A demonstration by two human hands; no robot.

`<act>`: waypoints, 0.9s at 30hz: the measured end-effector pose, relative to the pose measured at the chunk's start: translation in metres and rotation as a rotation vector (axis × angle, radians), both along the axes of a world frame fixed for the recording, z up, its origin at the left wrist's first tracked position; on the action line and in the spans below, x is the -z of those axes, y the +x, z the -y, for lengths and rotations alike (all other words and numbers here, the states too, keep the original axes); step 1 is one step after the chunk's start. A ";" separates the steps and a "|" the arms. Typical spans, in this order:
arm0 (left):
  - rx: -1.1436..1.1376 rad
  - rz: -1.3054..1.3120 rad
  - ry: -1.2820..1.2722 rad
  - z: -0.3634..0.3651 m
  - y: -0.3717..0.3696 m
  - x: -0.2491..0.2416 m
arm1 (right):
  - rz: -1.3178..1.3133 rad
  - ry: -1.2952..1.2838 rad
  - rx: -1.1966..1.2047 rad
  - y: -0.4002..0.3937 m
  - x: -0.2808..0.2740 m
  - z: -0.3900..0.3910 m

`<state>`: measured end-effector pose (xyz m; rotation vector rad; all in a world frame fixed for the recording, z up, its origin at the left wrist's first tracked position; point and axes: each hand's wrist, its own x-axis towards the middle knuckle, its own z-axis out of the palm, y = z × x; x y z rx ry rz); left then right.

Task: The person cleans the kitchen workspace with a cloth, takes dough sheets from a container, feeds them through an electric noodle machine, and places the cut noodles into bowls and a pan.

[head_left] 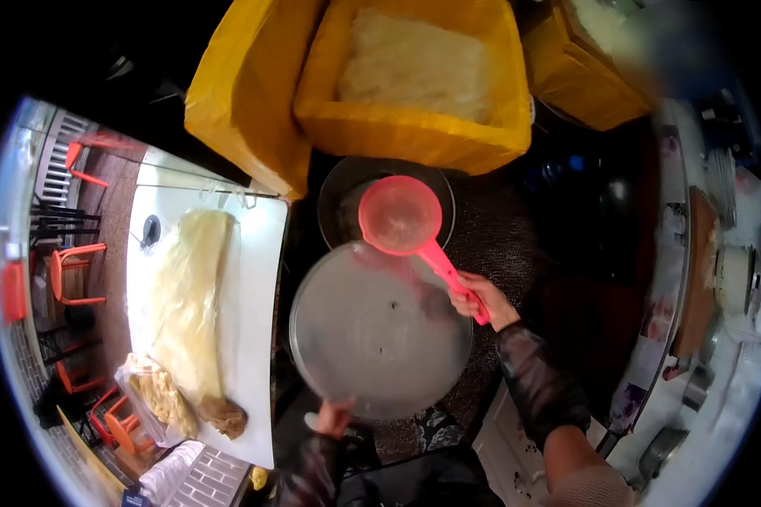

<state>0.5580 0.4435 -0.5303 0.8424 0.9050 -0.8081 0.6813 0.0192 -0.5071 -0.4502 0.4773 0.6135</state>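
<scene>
A pink plastic water scoop (pixel 400 214) is in my right hand (pixel 479 301), with the fingers wrapped round its handle. The scoop's bowl hangs over a dark round pot (pixel 442 190) and overlaps the far edge of a large round metal lid (pixel 380 338). My left hand (pixel 334 418), somewhat blurred, grips the lid's near rim. The lid lies tilted in front of the pot and hides its near side. Some pale contents show dimly inside the pot.
Behind the pot stands a yellow-wrapped box (pixel 414 139) holding a pale slab, beside an upright yellow panel (pixel 241 93). On the left, a white table (pixel 254 338) bears a long plastic-covered bundle (pixel 190 296) and a bag (pixel 156 397). A cluttered counter (pixel 655 338) runs along the right.
</scene>
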 end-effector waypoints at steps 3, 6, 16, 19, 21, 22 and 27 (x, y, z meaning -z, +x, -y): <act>-0.068 0.130 -0.105 0.055 0.075 0.030 | 0.002 -0.043 0.028 -0.038 -0.068 0.008; -0.019 0.188 -0.133 0.087 0.142 0.096 | -0.056 -0.049 0.073 -0.083 -0.118 0.014; 0.301 0.600 0.683 0.112 0.249 0.233 | -0.249 -0.058 0.339 -0.254 -0.178 0.003; 0.613 0.640 1.202 0.137 0.242 0.214 | -0.327 -0.091 0.437 -0.291 -0.202 -0.019; 1.457 0.757 1.920 0.143 0.236 0.183 | -0.336 -0.039 0.491 -0.324 -0.213 -0.037; 1.054 0.867 1.855 0.138 0.223 0.200 | -0.323 -0.034 0.561 -0.340 -0.217 -0.052; 0.692 1.302 1.138 0.184 0.076 0.060 | -0.106 0.204 0.847 -0.420 -0.286 -0.115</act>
